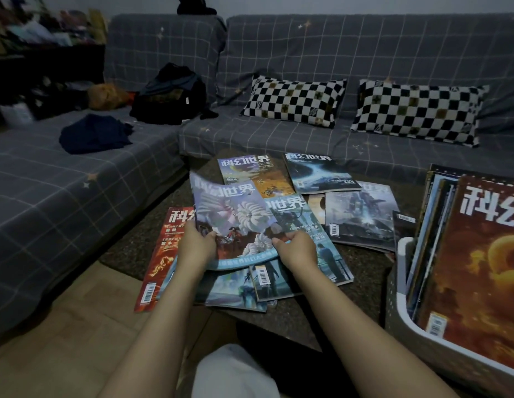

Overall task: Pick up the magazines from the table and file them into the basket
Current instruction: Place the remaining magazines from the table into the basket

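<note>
Both my hands hold one magazine [230, 216] with a purple-and-white cover, lifted and tilted above the pile. My left hand [196, 243] grips its lower left edge, thumb on the cover. My right hand [297, 248] pinches its lower right edge. Several more magazines lie spread on the dark low table [301, 314]: a red one [161, 259] at the left, a teal one [321, 248] under my right hand, an orange one [261, 176] and a dark blue one [318, 172] at the back. A white basket [405, 297] at the right holds several upright magazines, an orange-red cover [479, 262] in front.
A grey checked sofa [63, 191] wraps around the table's left and far sides, with dark clothes [95, 133], a black bag [169, 96] and two checkerboard pillows [293, 100] on it. Wooden floor [77, 326] shows at the lower left. My knee in white cloth [230, 372] is at the bottom.
</note>
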### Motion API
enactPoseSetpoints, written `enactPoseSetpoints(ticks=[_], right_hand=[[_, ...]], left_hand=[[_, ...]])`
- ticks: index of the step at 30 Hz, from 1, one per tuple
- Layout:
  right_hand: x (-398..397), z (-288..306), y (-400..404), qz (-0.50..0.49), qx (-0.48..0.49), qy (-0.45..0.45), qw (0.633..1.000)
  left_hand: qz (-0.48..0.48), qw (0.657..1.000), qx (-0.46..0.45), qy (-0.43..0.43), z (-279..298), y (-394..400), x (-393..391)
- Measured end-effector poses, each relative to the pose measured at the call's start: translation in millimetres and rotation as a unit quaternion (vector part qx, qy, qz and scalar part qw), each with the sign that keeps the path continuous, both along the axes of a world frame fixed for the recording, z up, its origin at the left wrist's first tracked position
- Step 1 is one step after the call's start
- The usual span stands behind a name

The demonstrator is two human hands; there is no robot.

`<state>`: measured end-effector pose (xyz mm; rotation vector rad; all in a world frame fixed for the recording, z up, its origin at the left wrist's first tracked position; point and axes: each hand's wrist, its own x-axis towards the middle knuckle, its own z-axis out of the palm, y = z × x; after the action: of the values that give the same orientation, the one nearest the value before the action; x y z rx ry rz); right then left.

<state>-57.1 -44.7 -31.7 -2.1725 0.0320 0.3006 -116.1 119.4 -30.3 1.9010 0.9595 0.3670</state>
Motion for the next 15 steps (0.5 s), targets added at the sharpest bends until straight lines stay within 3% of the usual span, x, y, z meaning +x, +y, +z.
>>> enactPoseSetpoints(ticks=[4, 8, 15], right_hand=[[-20, 12, -20, -0.015, 0.1, 0.02, 0.995], [-43, 42, -54, -0.019, 0.202, 0.013, 0.979], [-67, 100, -151, -0.045, 0.243, -0.107, 0.963]], left_hand=[[-0.036, 0.993, 0.02, -0.108, 24, -21, -29], [-0.066, 0.976, -0.033, -0.203, 50, -36, -56], [-0.204, 0.936, -0.077, -0.277, 94, -113, -70]])
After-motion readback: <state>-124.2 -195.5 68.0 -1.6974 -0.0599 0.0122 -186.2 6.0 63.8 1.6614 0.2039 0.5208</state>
